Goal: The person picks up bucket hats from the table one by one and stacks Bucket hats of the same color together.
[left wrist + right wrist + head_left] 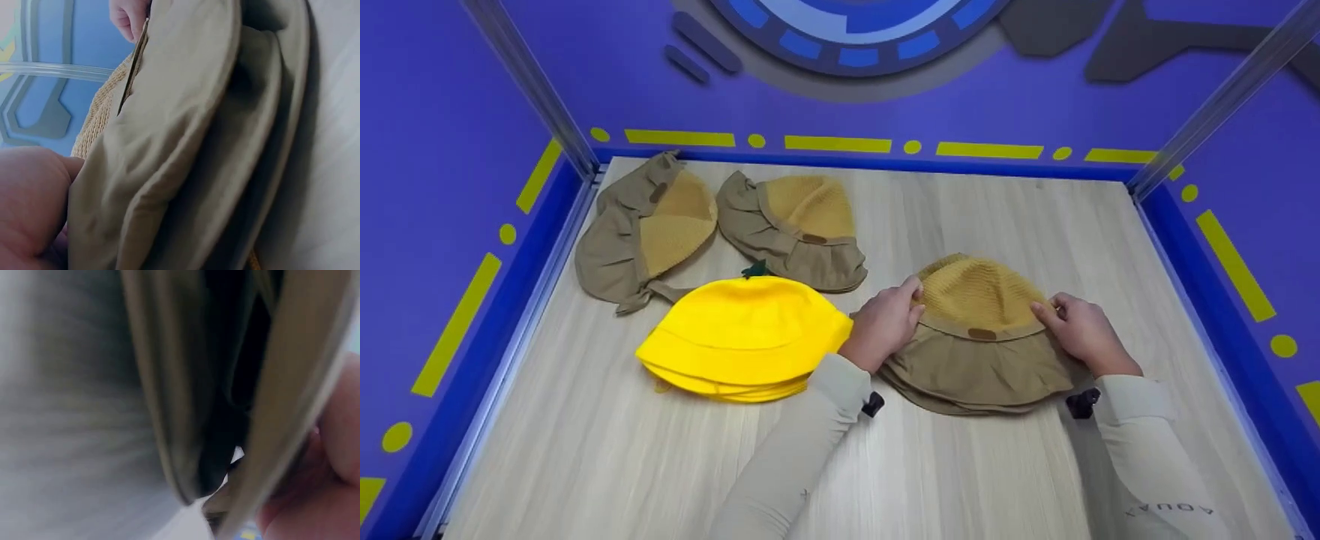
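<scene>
A sun hat (979, 296) with a mustard knit crown and a khaki cloth brim (163, 118) stands crown-up at the right of the table. My left hand (883, 322) pinches its left side where crown meets brim. On the opposite side, my right hand (1084, 334) grips the same band between thumb and fingers. Several brim edges lie layered under one another in the left wrist view. Close up in the right wrist view, brim folds (292, 382) hang beside the right hand, blurred. A small brown tag (982, 334) sits on the front of the band.
Left of the hands, a yellow bucket hat (750, 322) with a green leaf on top has layered brims. Behind it lie two more khaki-brimmed hats, one flattened (810, 206) and one on its side (679, 232). Blue-purple walls (885, 112) with metal posts enclose the wooden table (622, 465).
</scene>
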Demonstrator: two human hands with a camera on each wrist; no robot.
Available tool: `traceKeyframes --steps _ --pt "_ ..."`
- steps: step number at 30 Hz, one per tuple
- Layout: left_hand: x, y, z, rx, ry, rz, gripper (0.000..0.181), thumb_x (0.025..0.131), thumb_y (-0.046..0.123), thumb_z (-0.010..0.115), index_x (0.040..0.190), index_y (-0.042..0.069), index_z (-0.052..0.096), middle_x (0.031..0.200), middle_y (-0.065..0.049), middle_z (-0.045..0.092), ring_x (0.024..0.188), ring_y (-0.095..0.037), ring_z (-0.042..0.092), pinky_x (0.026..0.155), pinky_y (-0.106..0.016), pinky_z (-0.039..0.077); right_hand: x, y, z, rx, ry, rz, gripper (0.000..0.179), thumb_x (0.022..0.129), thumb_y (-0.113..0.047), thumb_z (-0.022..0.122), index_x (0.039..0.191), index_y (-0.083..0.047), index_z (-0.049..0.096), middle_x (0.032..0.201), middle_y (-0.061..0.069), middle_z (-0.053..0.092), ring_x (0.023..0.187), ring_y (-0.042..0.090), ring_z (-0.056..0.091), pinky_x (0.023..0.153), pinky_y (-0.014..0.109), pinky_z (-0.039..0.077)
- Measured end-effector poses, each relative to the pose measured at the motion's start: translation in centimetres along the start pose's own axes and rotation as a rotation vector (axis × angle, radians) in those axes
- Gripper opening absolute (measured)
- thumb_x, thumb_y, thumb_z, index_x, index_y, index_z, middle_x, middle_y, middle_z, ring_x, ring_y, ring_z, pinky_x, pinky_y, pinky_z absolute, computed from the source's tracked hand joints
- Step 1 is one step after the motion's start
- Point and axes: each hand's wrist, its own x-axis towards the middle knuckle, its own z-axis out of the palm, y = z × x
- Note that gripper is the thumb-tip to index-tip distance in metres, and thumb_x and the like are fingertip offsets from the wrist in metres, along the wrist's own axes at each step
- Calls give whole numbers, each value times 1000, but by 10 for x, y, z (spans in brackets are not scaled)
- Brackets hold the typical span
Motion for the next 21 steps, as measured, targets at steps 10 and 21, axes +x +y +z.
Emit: traceKeyframes --steps 10,21 --pt "-3 -3 19 107 -68 -66 37 101 45 63 127 20 55 115 -3 70 93 -23 72 81 -38 59 4 -3 5 -10 -58 44 42 106 -45 51 97 -4 55 65 1 46 62 21 48 61 33 38" --pt "-4 -2 24 195 -24 -77 39 101 46 61 131 22 56 114 -5 69 91 -28 74 77 -45 60 0 -12 12 -14 -16 85 47 107 -46 47 111 1 51 78 14 58 73 31 57 68 43 46"
